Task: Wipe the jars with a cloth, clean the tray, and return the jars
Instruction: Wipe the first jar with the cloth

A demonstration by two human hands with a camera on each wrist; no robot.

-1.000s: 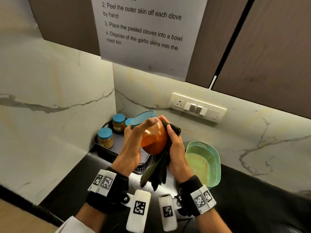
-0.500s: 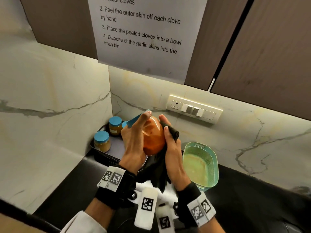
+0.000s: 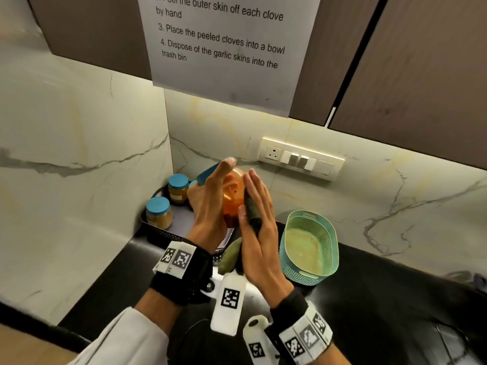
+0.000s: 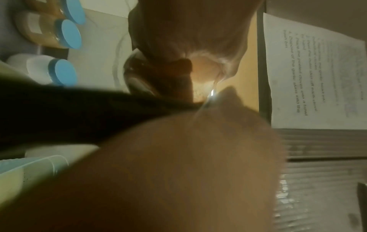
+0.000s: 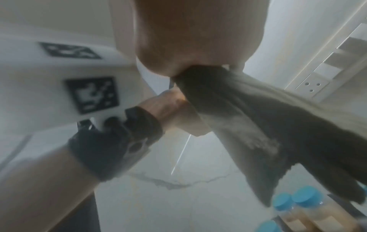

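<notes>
Orange-filled jar [image 3: 233, 198] held up in the air, tilted, above the black tray [image 3: 160, 234] at the corner of the dark tabletop [image 3: 395, 312]; blue lid [image 3: 208, 173] pointing up and left. Dark cloth [image 3: 251, 210] pressed flat against the jar's right side, its loose end hanging below toward the wrists.

Best done by turning the jar slowly under the cloth, covering base and shoulder as well as the side. Firm grip needed near the lid, since smooth glass probably slips.

Left hand [image 3: 210, 204] wrapped round the jar, index finger stretched up along the lid. Right hand [image 3: 259, 227] spread, fingers straight and together, palm pushing the cloth onto the glass, thumb [image 3: 242, 214] trapping a fold.

Two tan-filled jars [image 3: 168, 201] waiting in the tray; green basket [image 3: 308, 248] just right of the hands.
</notes>
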